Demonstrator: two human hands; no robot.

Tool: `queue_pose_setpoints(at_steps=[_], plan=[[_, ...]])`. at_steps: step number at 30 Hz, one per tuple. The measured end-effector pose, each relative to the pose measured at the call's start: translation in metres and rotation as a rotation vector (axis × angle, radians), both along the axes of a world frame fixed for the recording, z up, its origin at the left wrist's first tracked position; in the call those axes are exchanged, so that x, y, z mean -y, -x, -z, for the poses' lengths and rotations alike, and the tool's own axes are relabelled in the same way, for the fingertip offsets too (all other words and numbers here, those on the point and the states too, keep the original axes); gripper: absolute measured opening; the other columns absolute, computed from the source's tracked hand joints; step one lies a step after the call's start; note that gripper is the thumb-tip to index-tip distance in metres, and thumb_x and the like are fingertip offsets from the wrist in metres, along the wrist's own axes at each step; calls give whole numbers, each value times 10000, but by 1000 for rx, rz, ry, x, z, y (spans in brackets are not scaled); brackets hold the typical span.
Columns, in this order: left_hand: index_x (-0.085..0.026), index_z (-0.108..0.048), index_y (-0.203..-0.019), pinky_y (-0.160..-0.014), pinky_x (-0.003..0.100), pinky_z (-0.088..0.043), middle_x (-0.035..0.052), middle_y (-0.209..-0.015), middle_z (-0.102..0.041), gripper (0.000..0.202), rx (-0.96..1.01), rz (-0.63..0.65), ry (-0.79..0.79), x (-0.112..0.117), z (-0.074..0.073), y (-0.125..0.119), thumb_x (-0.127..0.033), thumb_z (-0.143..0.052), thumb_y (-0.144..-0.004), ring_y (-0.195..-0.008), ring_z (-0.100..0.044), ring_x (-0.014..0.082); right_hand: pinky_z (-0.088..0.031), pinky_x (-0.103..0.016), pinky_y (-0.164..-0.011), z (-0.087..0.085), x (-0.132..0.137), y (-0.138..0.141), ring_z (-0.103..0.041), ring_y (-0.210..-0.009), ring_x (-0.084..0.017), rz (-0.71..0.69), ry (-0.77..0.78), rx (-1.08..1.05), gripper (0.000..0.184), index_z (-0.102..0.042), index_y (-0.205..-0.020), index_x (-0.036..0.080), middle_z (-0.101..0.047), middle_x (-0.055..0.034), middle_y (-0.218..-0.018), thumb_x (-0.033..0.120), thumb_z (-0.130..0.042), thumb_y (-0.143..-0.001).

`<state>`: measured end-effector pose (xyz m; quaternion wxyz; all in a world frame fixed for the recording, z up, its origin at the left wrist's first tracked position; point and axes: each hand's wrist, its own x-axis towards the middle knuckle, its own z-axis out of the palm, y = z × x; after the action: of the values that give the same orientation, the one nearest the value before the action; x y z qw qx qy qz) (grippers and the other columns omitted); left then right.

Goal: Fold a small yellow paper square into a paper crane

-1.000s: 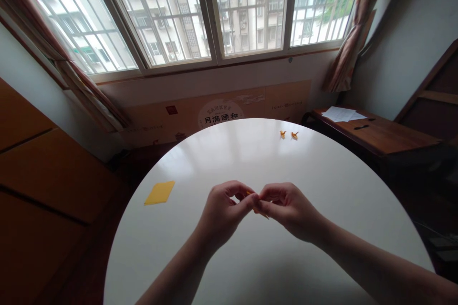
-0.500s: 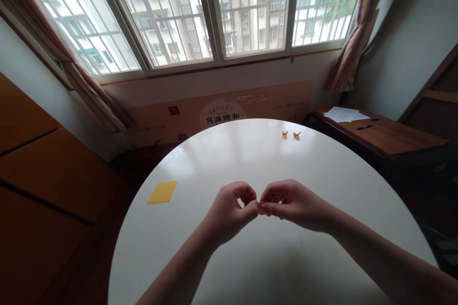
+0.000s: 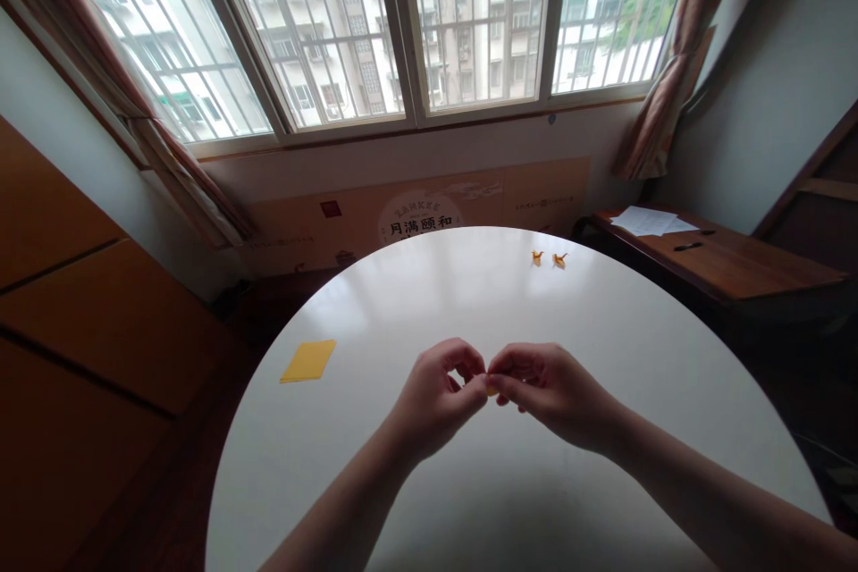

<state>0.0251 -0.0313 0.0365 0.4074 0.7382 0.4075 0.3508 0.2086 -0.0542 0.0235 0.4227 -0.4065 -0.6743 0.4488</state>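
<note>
Between my fingertips is a small piece of folded yellow-orange paper [image 3: 492, 389], mostly hidden by the thumbs and fingers. My left hand [image 3: 446, 393] pinches its left side, and my right hand [image 3: 540, 389] pinches it from the right. Both hands are just above the white table's middle, with their fingertips meeting. Two small folded paper birds, one on the left [image 3: 537, 258] and one on the right [image 3: 559, 260], stand near the far edge. To the left lies a flat stack of yellow square paper [image 3: 307, 361].
The round white table [image 3: 402, 304] has its far edge close to the wall under a barred window. A wooden side table [image 3: 744, 264] with white sheets of paper [image 3: 647, 221] stands at the right. A brown cabinet [image 3: 73, 313] is on the left.
Less of the folded paper shows now, as my fingertips have closed in over it. The whole view has shifted slightly; the birds and the paper stack stay in place on the table.
</note>
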Motion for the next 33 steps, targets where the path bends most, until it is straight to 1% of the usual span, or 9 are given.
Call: queue_pose_setpoints(at_steps=[3,5,9,15,20,24,28,31,33], plan=[[-161,-596,-680,-536,206,-432,5,-723,-595,40,-52,10,-41,0,0,0,-150,-602,-718,-641,-545,119,-478,-239,-601,-2,3,-1,-637,-655,-143,9,-93,87,119,-721,-831,180,-712,-16,-718,236,-642,-900],[-162,-591,-664,-542,207,-436,4,-730,-600,57,-84,20,-73,2,-1,0,-109,-591,-683,-628,-542,114,-461,-231,-586,-3,5,-1,-625,-653,-140,8,-115,111,107,-709,-813,184,-709,-9,-721,202,-635,-888],[-166,-593,-661,-552,211,-437,4,-733,-604,70,-119,38,-96,4,-3,1,-96,-590,-671,-621,-540,113,-442,-225,-561,-5,7,1,-609,-643,-137,1,-121,118,112,-697,-804,190,-695,-4,-722,190,-621,-887],[-170,-569,-657,-551,209,-407,-8,-705,-582,79,-156,22,-104,0,-5,5,-91,-563,-659,-616,-513,110,-455,-244,-565,-7,4,-5,-601,-642,-151,42,-110,151,123,-671,-800,189,-679,-16,-731,214,-601,-899],[-168,-571,-666,-555,212,-397,-11,-696,-577,72,-151,31,-86,-1,-4,5,-101,-545,-667,-616,-499,110,-468,-251,-581,-8,0,-10,-612,-655,-157,31,-100,200,122,-669,-804,190,-693,-18,-740,205,-592,-897],[-167,-571,-667,-549,210,-389,-13,-674,-569,58,-128,38,-33,-4,-2,5,-120,-541,-683,-622,-496,113,-479,-262,-598,-7,-2,-13,-629,-663,-163,32,-89,230,118,-676,-818,192,-711,-22,-764,222,-596,-899],[-167,-567,-673,-535,209,-388,-6,-675,-558,66,-49,-5,-14,-11,-2,10,-161,-542,-734,-634,-505,120,-496,-265,-598,-6,-6,-17,-679,-704,-184,66,-24,158,139,-658,-819,184,-714,-34,-770,277,-600,-904],[-158,-627,-776,-539,215,-416,19,-743,-610,111,19,-26,4,-13,-2,11,-252,-579,-812,-663,-544,134,-489,-252,-555,-7,-9,-17,-692,-692,-185,71,53,61,172,-645,-823,172,-704,-39,-770,325,-618,-897],[-153,-676,-877,-542,218,-435,45,-821,-660,178,2,9,21,-10,-1,9,-318,-635,-826,-701,-580,150,-485,-248,-542,-7,-9,-15,-685,-675,-178,52,83,26,190,-646,-823,168,-697,-35,-756,345,-634,-891]])
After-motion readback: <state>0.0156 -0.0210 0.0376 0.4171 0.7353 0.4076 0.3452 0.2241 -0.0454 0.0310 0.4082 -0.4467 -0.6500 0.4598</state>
